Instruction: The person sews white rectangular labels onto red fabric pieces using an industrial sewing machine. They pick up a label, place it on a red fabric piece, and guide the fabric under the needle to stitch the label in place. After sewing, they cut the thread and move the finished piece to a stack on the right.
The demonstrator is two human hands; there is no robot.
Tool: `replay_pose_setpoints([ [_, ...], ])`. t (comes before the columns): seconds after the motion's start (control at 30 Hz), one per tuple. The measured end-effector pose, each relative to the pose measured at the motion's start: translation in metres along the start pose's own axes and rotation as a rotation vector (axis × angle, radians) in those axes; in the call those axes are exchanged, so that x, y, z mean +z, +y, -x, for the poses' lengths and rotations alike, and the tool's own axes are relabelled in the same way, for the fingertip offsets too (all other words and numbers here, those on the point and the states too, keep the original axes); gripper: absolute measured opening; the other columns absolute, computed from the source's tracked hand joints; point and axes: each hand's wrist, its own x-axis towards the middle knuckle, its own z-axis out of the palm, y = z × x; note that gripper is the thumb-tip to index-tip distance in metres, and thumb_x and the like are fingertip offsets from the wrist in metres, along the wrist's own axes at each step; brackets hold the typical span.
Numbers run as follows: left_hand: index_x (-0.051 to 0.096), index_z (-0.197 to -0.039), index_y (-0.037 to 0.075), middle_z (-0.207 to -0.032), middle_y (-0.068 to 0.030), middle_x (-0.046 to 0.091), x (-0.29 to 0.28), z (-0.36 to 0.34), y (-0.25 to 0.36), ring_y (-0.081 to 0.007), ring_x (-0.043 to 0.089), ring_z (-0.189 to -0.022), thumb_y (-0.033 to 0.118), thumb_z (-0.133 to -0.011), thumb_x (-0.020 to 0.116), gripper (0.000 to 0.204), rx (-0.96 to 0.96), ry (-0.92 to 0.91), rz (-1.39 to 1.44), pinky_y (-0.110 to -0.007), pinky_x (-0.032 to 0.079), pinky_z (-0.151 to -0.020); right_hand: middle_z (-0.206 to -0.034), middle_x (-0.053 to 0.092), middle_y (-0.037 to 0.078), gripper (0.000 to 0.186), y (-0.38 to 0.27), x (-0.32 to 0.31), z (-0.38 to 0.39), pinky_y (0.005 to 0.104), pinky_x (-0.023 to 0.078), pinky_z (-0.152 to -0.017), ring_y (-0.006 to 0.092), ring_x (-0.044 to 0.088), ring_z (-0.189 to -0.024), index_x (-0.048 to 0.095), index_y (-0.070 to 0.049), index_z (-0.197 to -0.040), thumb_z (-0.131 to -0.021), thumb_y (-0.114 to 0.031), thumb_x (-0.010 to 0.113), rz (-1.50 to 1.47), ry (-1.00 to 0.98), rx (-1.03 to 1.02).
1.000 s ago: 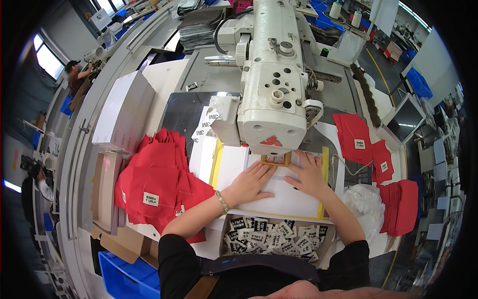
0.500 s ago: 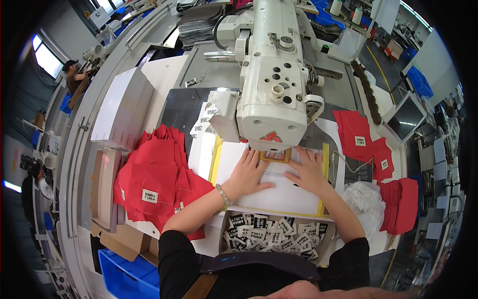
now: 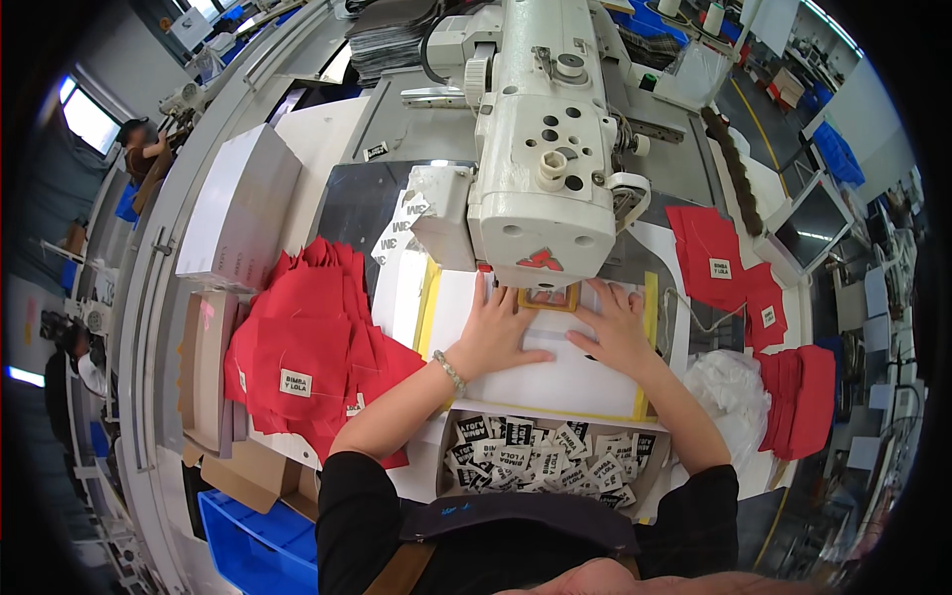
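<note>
Both hands lie flat on a white sheet edged with yellow tape (image 3: 555, 382) under the head of a large white sewing machine (image 3: 540, 213). My left hand (image 3: 494, 332) has its fingers spread, the tips reaching under the machine head. On the other side my right hand (image 3: 617, 327) presses down with fingers apart. Between them sits a small amber-edged frame (image 3: 548, 297) below the needle area; what lies inside it is too small to make out. Neither hand grips anything. A box of black and white fabric labels (image 3: 540, 461) stands just in front of my body.
Red fabric pieces (image 3: 307, 347) are heaped at left, beside a white box (image 3: 243, 208) and an open cardboard tray (image 3: 210, 367). At right lie labelled red pieces (image 3: 706, 260), a clear plastic bag (image 3: 729, 397), a red stack (image 3: 796, 402) and a screen (image 3: 813, 230).
The view has shifted slightly. Both hands stay flat beside the frame, with little visible movement.
</note>
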Motion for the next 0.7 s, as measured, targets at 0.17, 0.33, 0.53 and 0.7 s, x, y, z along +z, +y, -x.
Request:
replay_pose_setpoints([
  [0.17, 0.057, -0.130, 0.010, -0.133, -0.0280, 0.045, -0.002, -0.001, 0.000, -0.0415, 0.037, -0.129, 0.073, -0.075, 0.058, 0.084, 0.011, 0.051, 0.007, -0.064, 0.012, -0.111, -0.139, 0.043, 0.010, 0.044, -0.001, -0.020, 0.002, 0.0467, 0.029, -0.092, 0.0286, 0.041, -0.121, 0.067, -0.020, -0.117, -0.080, -0.044, 0.069, 0.020, 0.012, 0.003],
  [0.33, 0.046, -0.142, 0.014, -0.142, -0.0305, 0.037, -0.009, 0.013, -0.005, -0.0438, 0.030, -0.136, 0.065, -0.081, 0.057, 0.080, -0.013, -0.153, 0.004, -0.058, 0.015, -0.114, -0.121, 0.056, 0.006, 0.042, -0.012, -0.084, 0.029, 0.0423, 0.032, -0.089, 0.0209, 0.051, -0.110, 0.067, -0.018, -0.117, -0.078, -0.033, 0.073, -0.076, -0.007, 0.159],
  [0.53, 0.044, -0.142, 0.013, -0.149, -0.0250, 0.033, -0.061, 0.054, -0.008, -0.0422, 0.024, -0.142, 0.050, -0.085, 0.063, 0.071, -0.039, -0.269, 0.058, -0.053, 0.021, -0.114, -0.091, 0.067, 0.003, 0.028, -0.031, -0.141, 0.105, 0.0347, 0.039, -0.074, 0.0189, 0.060, -0.080, 0.069, -0.009, -0.101, -0.073, -0.005, 0.075, 0.112, 0.325, 0.319],
  [0.7, 0.053, -0.133, 0.008, -0.136, -0.0212, 0.051, -0.096, 0.063, -0.003, -0.0371, 0.043, -0.131, 0.039, -0.084, 0.069, 0.061, -0.082, -0.253, 0.176, -0.050, 0.029, -0.111, -0.090, 0.068, 0.008, 0.017, -0.017, -0.174, 0.194, 0.0362, 0.044, -0.076, 0.0244, 0.061, -0.078, 0.069, -0.004, -0.096, -0.080, 0.000, 0.070, 0.403, 0.720, 0.740],
])
